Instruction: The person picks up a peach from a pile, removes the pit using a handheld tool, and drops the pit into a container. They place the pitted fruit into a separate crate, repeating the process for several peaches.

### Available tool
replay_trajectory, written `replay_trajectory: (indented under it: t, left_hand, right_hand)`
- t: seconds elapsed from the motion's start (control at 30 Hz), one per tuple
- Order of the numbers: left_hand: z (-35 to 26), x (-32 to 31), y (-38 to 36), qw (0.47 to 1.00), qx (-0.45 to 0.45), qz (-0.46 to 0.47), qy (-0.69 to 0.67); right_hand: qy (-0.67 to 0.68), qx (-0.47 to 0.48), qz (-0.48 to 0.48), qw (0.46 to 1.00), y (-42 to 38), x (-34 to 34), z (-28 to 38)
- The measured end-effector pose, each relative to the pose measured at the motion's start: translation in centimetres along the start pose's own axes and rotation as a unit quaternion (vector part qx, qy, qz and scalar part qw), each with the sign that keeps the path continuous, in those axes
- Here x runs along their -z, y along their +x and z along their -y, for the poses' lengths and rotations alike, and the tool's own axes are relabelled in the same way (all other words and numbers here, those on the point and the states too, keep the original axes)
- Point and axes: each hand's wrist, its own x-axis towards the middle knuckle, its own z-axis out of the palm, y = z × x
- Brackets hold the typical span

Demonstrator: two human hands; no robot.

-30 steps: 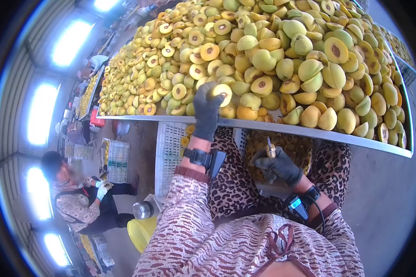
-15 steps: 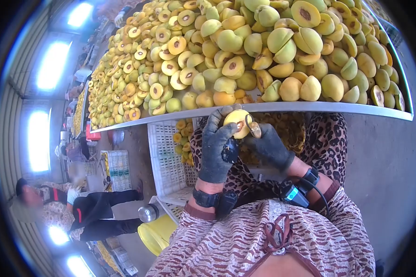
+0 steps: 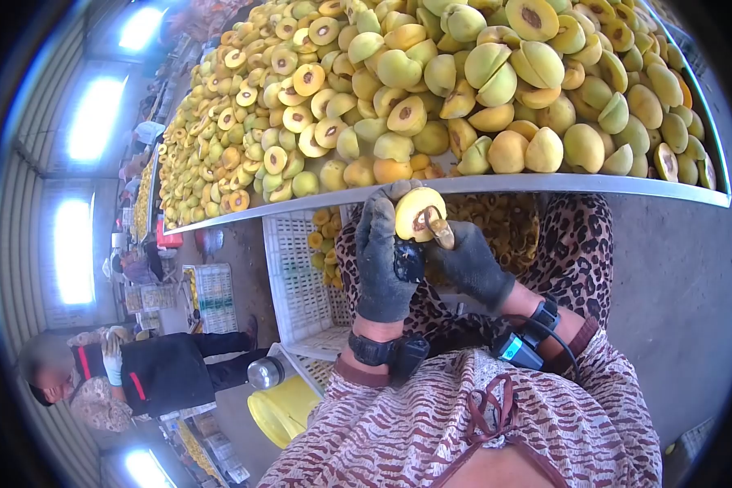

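Note:
My left hand (image 3: 381, 260), in a dark work glove, holds a halved yellow peach (image 3: 412, 205) with its cut face turned up. Reddish-brown flesh and the pit area show at the peach's middle. Gloved as well, my right hand (image 3: 473, 264) grips a small pitting knife (image 3: 442, 234) with a stubby tan handle and a thin curved metal loop. That loop rests at the pit area of the cut face. Both hands are just in front of the metal tray edge (image 3: 464, 186), above my lap. Peach halves (image 3: 394, 69) lie heaped on the tray, many cut side up.
A white plastic crate (image 3: 297, 276) holding peaches stands left of my legs. Below my hands is a container of peach scraps (image 3: 504, 232). A yellow bucket (image 3: 281, 411) and a metal flask (image 3: 263, 373) are at lower left. A co-worker in a dark apron (image 3: 159, 368) stands farther left.
The pitting knife's loop has moved from the peach's upper right edge down to its pit area, and the peach has turned slightly. At left, the co-worker's body and arms have shifted.

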Motion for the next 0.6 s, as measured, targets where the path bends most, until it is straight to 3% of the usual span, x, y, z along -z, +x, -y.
replay_trajectory:
  t: [0.07, 0.2, 0.3, 0.33, 0.4, 0.43, 0.5, 0.57, 0.6]
  left_hand:
    - [-0.6, -0.8, -0.1, 0.982, -0.096, 0.016, 0.163]
    - [0.2, -0.5, 0.1, 0.996, -0.061, -0.004, 0.072]
    - [0.3, -0.8, 0.2, 0.937, -0.197, -0.013, 0.286]
    - [0.4, -0.5, 0.4, 0.957, -0.154, -0.022, 0.245]
    - [0.3, -0.7, 0.5, 0.972, -0.108, -0.031, 0.204]
    - [0.2, -1.2, 0.5, 0.968, -0.134, -0.038, 0.210]
    - [0.5, -1.5, 0.5, 0.963, -0.156, -0.048, 0.214]
    - [0.9, -1.2, 0.9, 0.997, -0.027, -0.070, 0.026]
    - [0.9, -1.6, 1.1, 0.996, -0.043, -0.072, 0.044]
  right_hand:
    - [0.008, 0.003, -0.012, 1.000, -0.1, 0.0, 0.9]
    - [-0.004, 0.048, -0.036, 0.998, 0.0, -0.3, 0.8]
    - [-0.005, 0.026, -0.014, 1.000, 0.1, -0.1, 1.2]
    - [-0.004, 0.025, -0.014, 1.000, 0.0, -0.2, 1.3]
    - [0.025, -0.069, 0.021, 0.997, -0.2, -0.4, 1.6]
    - [0.025, -0.070, 0.021, 0.997, -0.1, -0.4, 1.2]
    - [0.032, 0.022, 0.007, 0.999, 0.0, -0.6, -0.2]
    - [0.018, 0.043, 0.016, 0.999, 0.1, -0.3, -0.9]
    - [0.003, 0.068, 0.021, 0.997, 0.3, -0.2, -1.0]
